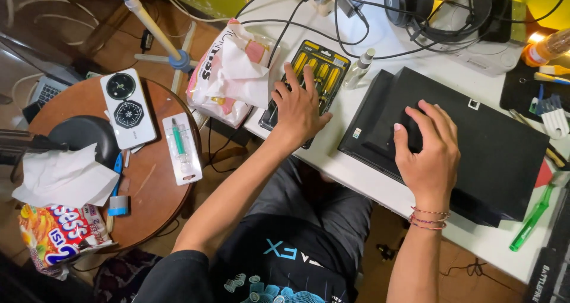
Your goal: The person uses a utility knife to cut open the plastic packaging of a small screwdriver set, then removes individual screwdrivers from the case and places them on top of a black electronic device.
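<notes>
White desk at frame centre: I rest my left hand (298, 104) flat, ungripped, on the stiff, light screwdriver case (309, 80), my right hand (426, 151) pressing open-palmed on the rigid, heavy-looking black laptop (469, 143), best lifted by its edges.

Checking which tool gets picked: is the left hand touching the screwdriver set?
Touching. The head view shows the left hand lying flat on the screwdriver set, fingers spread across the yellow handles.

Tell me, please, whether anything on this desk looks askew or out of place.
The black console under the right hand overhangs the white desk's front edge. The screwdriver set under the left hand lies askew, and cables tangle behind.
</notes>
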